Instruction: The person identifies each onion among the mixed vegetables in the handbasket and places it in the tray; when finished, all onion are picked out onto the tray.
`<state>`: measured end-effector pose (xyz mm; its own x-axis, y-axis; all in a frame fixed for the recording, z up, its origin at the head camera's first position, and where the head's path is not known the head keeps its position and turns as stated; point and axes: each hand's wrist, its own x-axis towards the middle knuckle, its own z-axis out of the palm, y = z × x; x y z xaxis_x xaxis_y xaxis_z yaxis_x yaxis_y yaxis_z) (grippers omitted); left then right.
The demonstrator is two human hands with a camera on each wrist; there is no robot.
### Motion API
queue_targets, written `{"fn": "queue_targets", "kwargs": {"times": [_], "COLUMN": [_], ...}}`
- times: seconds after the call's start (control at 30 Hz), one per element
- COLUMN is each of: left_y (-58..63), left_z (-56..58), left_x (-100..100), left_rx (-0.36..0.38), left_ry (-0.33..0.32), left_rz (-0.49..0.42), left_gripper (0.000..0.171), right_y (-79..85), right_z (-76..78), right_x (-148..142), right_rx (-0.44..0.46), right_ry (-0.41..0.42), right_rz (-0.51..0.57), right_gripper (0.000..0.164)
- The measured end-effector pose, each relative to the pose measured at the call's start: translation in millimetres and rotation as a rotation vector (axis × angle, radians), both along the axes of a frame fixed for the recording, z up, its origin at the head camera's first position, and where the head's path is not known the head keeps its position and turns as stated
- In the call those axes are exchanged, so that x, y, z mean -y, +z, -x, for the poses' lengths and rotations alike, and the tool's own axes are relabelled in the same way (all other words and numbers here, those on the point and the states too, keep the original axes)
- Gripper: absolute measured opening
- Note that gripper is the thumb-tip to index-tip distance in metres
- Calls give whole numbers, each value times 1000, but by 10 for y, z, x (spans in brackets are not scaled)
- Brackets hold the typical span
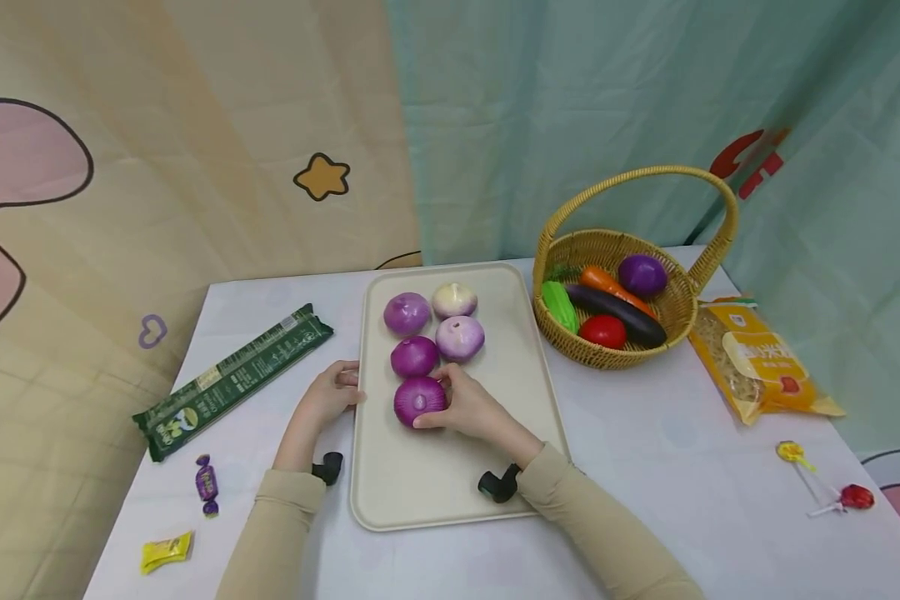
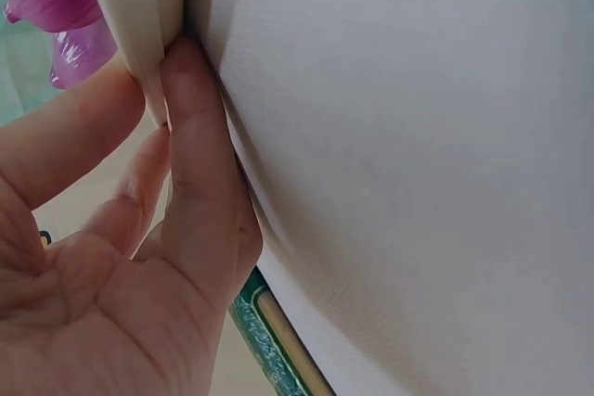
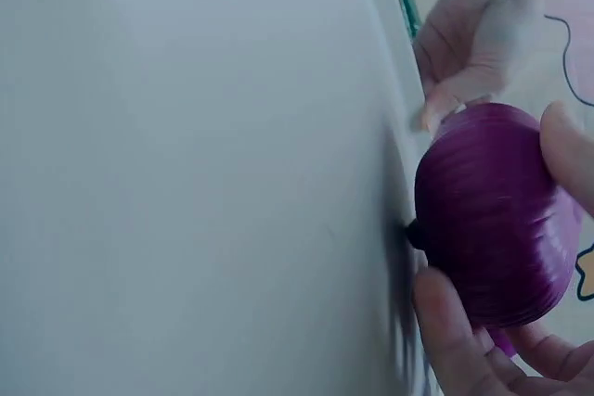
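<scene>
On a cream tray (image 1: 487,467) lie several onions in two rows. My right hand (image 1: 474,406) grips the nearest purple onion (image 1: 414,402), thumb on the near side and fingers on the far side. In the right wrist view that onion (image 3: 492,215) sits between thumb and fingers, close over the tray. Just behind it is another purple onion (image 1: 414,357), with a paler onion (image 1: 461,337) beside it. At the tray's left edge my left hand (image 1: 330,396) pinches the rim; the left wrist view shows the thumb above and fingers (image 2: 195,127) under the rim.
Left of the tray lie a long green packet (image 1: 232,383), a purple-wrapped candy (image 1: 207,485) and a yellow-wrapped candy (image 1: 167,552). A wicker basket (image 1: 600,357) with toy-like vegetables stands back right. Beyond it are an orange bag (image 1: 765,362) and two lollipops (image 1: 857,497).
</scene>
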<state>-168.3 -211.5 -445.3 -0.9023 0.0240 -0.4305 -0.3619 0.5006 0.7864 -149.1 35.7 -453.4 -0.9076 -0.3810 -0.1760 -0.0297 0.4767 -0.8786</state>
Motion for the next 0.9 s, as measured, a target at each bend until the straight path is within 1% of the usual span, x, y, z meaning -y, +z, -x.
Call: {"fn": "queue_targets", "kwargs": {"times": [0.13, 0.27, 0.37, 0.47, 0.5, 0.57, 0.63, 0.77, 0.83, 0.9], "left_y": [23, 43, 48, 60, 60, 57, 50, 26, 21, 15], "left_z": [-3, -4, -2, 2, 4, 9, 14, 14, 5, -7], "left_x": [-5, -4, 8, 26, 28, 30, 22, 5, -1, 1], "left_rx": [-11, -19, -27, -44, -48, -52, -50, -32, -25, -23], "left_ry": [1, -2, -10, -29, -34, -37, -31, -17, -13, -15], "left_rz": [-1, -8, -27, -40, -41, -37, -26, 4, 12, 15], "left_gripper": [58, 58, 57, 57, 58, 58, 57, 57, 57, 57], "right_y": [-30, 13, 119, 295, 365, 519, 680, 975, 1069, 1123], "right_z": [-4, -2, 0, 16, 28, 75, 150, 342, 456, 572], "right_x": [3, -20, -82, -216, -281, -437, -632, -1101, -1338, -1551], "right_rx": [-30, -38, -42, -63, -83, -113, -142, -176, -194, -205], "right_ry": [8, 7, 10, -9, -22, -76, -158, -371, -472, -563], "right_rz": [-13, -33, -48, -38, -34, -7, 8, 7, -7, -21], "right_gripper": [74, 77, 75, 66, 62, 55, 51, 49, 52, 55]}}
